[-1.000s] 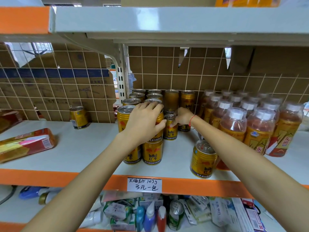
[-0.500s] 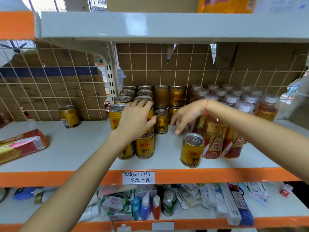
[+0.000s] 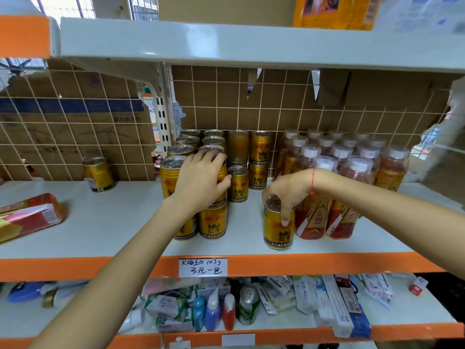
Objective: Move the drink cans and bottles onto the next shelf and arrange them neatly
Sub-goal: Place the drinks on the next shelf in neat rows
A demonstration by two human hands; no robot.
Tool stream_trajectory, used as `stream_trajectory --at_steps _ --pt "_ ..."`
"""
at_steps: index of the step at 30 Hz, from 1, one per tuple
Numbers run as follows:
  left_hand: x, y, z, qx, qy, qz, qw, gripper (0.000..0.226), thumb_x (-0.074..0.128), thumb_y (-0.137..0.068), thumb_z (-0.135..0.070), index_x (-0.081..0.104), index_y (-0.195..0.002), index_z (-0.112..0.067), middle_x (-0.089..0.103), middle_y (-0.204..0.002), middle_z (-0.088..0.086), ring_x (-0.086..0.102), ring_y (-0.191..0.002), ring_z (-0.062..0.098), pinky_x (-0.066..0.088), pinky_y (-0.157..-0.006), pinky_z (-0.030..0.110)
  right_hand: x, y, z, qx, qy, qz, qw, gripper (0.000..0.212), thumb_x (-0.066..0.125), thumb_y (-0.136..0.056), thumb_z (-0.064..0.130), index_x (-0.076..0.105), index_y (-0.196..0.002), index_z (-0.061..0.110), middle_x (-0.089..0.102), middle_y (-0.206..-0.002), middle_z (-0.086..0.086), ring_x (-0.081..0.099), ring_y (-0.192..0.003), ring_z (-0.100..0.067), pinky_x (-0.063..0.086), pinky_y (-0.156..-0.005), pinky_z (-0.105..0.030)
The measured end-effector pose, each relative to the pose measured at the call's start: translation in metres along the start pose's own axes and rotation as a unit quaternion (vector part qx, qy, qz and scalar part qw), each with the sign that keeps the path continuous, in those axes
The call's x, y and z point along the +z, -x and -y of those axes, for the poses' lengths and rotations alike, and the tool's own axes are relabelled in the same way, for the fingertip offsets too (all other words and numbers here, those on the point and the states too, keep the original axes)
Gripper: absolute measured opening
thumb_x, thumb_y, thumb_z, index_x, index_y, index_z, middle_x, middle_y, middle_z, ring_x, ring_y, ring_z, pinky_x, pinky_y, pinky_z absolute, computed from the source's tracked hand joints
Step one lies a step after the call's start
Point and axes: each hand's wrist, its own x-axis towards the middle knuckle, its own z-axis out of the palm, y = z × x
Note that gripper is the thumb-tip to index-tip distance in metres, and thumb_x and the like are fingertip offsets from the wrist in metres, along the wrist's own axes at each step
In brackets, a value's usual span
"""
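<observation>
Gold Red Bull cans stand stacked two high in rows on the white shelf (image 3: pixel 113 222). My left hand (image 3: pixel 201 180) grips the top can (image 3: pixel 222 172) of the front stack, its fingers curled over the lid. My right hand (image 3: pixel 286 195) grips a single gold can (image 3: pixel 278 233) from above near the shelf's front edge, fingers wrapped round its rim. Another single can (image 3: pixel 237 185) stands between the two hands. Several orange-labelled drink bottles (image 3: pixel 347 167) with white caps fill the right side. A lone gold can (image 3: pixel 99 173) stands at the back left.
A red and yellow packet (image 3: pixel 27 217) lies on the shelf's left. A wire grid backed with cardboard (image 3: pixel 75 122) closes the rear. The upper shelf (image 3: pixel 226 44) hangs low overhead. The lower shelf (image 3: pixel 402 313) holds small bottles and boxes. A handwritten price tag (image 3: pixel 202 267) sits on the orange edge.
My right hand has come forward from the small can at the back and closed over the single can at the front edge. My left hand stays on the stacked can.
</observation>
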Motion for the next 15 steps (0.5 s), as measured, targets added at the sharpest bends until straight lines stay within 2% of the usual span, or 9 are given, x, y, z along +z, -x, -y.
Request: stream_trajectory --at_steps 3,6,9,12,15 --pt "0.002 0.001 0.000 0.006 0.003 -0.008 1.000 0.049 0.050 -0.093 -0.040 0.048 -0.135 -0.015 0.049 -0.140 0.008 0.041 -0.132 0.028 0.033 -0.105 0.040 -0.007 -0.012 -0.003 0.019 0.009 -0.039 0.999 0.059 0.076 -0.077 0.028 0.052 -0.128 0.011 0.057 -0.124 -0.002 0.056 -0.099 -0.017 0.047 -0.084 -0.025" --pt "0.004 0.001 0.001 0.008 0.008 -0.019 1.000 0.048 0.052 -0.092 -0.039 0.050 -0.133 -0.014 0.052 -0.138 0.009 0.044 -0.130 0.029 0.035 -0.104 0.041 -0.014 -0.033 -0.010 0.049 0.008 -0.081 0.995 0.065 0.077 -0.076 0.029 0.050 -0.131 0.008 0.056 -0.125 -0.006 0.053 -0.100 -0.019 0.044 -0.080 -0.024" --pt "0.005 0.001 0.002 0.011 0.009 -0.030 0.999 0.048 0.052 -0.092 -0.039 0.050 -0.133 -0.014 0.053 -0.137 0.009 0.045 -0.129 0.029 0.035 -0.104 0.041 -0.017 -0.056 -0.025 0.085 -0.025 -0.115 0.989 0.069 0.080 -0.073 0.025 0.049 -0.133 0.010 0.054 -0.129 -0.009 0.055 -0.109 -0.025 0.052 -0.083 -0.032" --pt "0.007 0.000 0.003 0.014 0.012 -0.038 0.999 0.047 0.053 -0.092 -0.039 0.051 -0.132 -0.014 0.054 -0.135 0.008 0.046 -0.127 0.028 0.036 -0.103 0.040 -0.017 -0.071 -0.033 0.118 -0.094 -0.150 0.977 0.073 0.081 -0.070 0.013 0.046 -0.135 0.011 0.048 -0.134 -0.012 0.056 -0.110 -0.031 0.056 -0.066 -0.033" --pt "0.009 0.001 0.004 0.016 0.014 -0.052 0.998 0.045 0.058 -0.089 -0.037 0.056 -0.126 -0.013 0.058 -0.130 0.009 0.052 -0.122 0.030 0.041 -0.098 0.041 -0.017 -0.081 -0.035 0.148 -0.136 -0.177 0.964 0.076 0.081 -0.071 0.010 0.043 -0.137 0.005 0.046 -0.136 -0.015 0.055 -0.114 -0.034 0.057 -0.079 -0.039"
